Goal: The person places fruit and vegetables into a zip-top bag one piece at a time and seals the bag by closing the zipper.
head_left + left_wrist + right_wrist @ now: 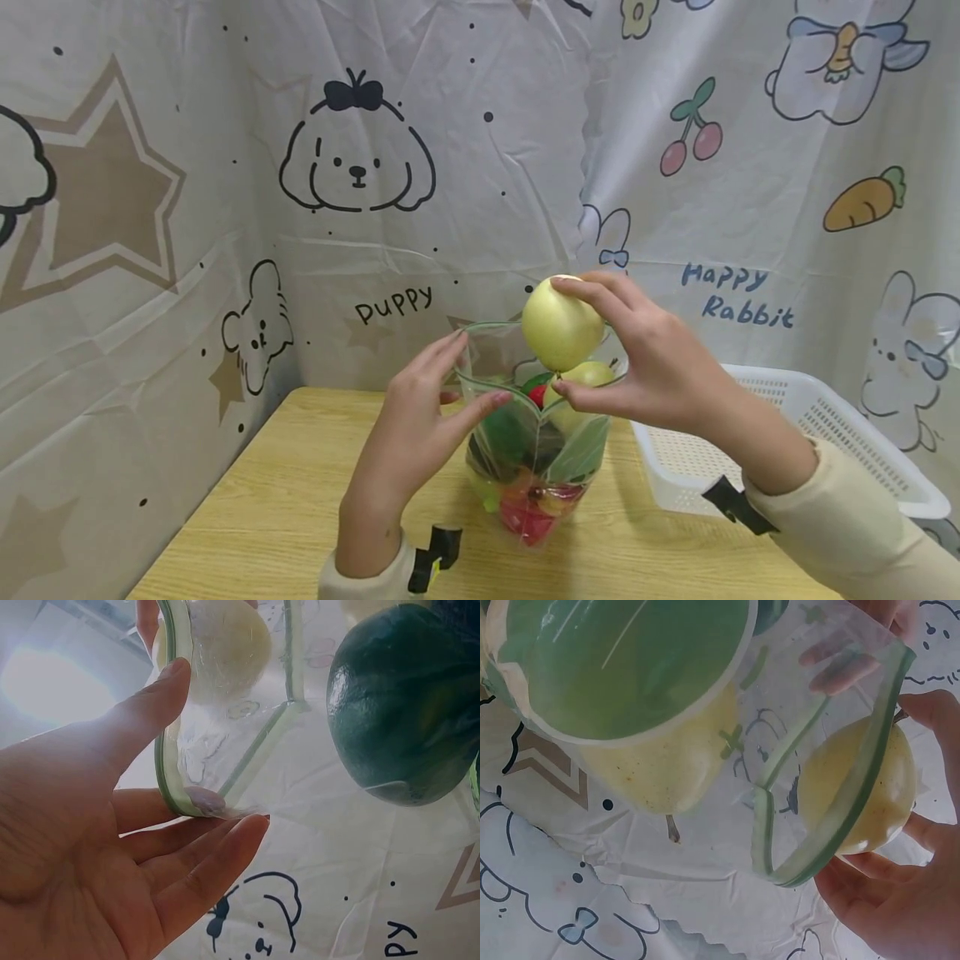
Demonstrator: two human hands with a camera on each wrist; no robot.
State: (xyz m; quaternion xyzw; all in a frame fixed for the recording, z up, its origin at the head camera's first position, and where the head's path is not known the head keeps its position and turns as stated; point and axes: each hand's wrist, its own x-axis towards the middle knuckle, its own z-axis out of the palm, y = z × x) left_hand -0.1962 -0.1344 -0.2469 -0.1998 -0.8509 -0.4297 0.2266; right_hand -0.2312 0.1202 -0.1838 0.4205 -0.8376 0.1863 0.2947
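A clear zip bag [536, 450] with a green-edged mouth stands upright on the table, filled with fruit and vegetables. At the left of its mouth, my left hand [420, 417] holds the rim, thumb at the front edge and fingers at the side. Over the opening, my right hand [652, 358] grips a yellow-green pear [561, 323] between fingers on top and thumb below, its stem downward. Just beneath it, another pear [667, 765] lies in the bag. A dark green vegetable [405, 705] shows through the plastic, and a red piece [528, 512] lies at the bottom.
A white perforated plastic basket [667, 492] stands at the right, behind my right forearm. The wooden table [285, 500] extends to the left of the bag. A cartoon-printed cloth [480, 167] hangs behind and along the left side.
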